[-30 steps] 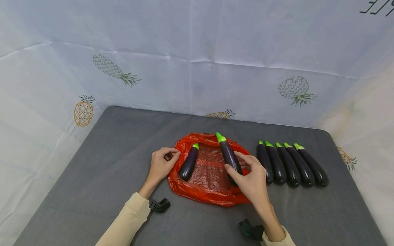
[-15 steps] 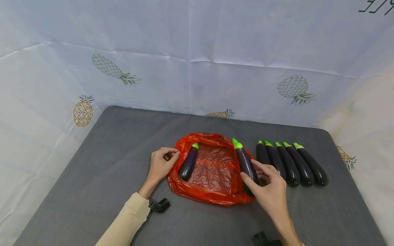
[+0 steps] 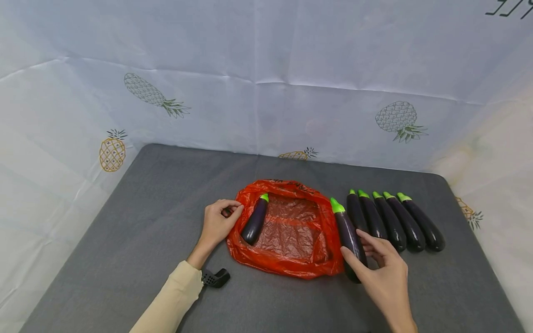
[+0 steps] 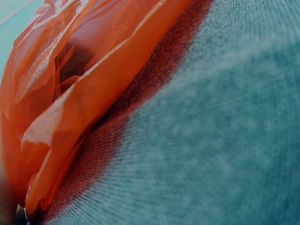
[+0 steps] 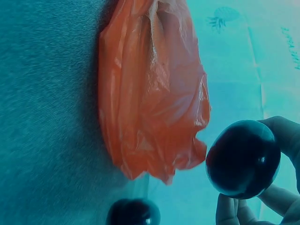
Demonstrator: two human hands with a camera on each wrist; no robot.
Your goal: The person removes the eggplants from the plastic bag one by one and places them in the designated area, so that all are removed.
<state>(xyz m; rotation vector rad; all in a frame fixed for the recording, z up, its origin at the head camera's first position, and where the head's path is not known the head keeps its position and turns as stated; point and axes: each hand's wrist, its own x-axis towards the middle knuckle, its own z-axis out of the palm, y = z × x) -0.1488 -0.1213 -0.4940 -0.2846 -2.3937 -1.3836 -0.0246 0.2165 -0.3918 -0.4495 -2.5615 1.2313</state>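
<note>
A red plastic bag (image 3: 285, 270) lies with its mouth spread wide on the grey table. My left hand (image 3: 219, 221) pinches the left side of its rim; the left wrist view shows the bag's crumpled edge (image 4: 89, 108) by the fingertips. One eggplant (image 3: 255, 221) rests inside the bag along its left side. My right hand (image 3: 385, 273) holds a second eggplant (image 3: 349, 236) between thumb and fingers, just outside the bag's right rim, green stem end pointing away. In the right wrist view that eggplant's round end (image 5: 243, 159) appears raised above the table.
Several eggplants (image 3: 391, 222) lie side by side in a row to the right of the bag, stems toward the back. A white cloth with pineapple prints (image 3: 258, 92) hangs behind the grey table (image 3: 166, 194).
My right hand has carried its eggplant rightward and slightly nearer, from over the bag's opening to outside the right rim. My left hand stays at the bag's left edge.
</note>
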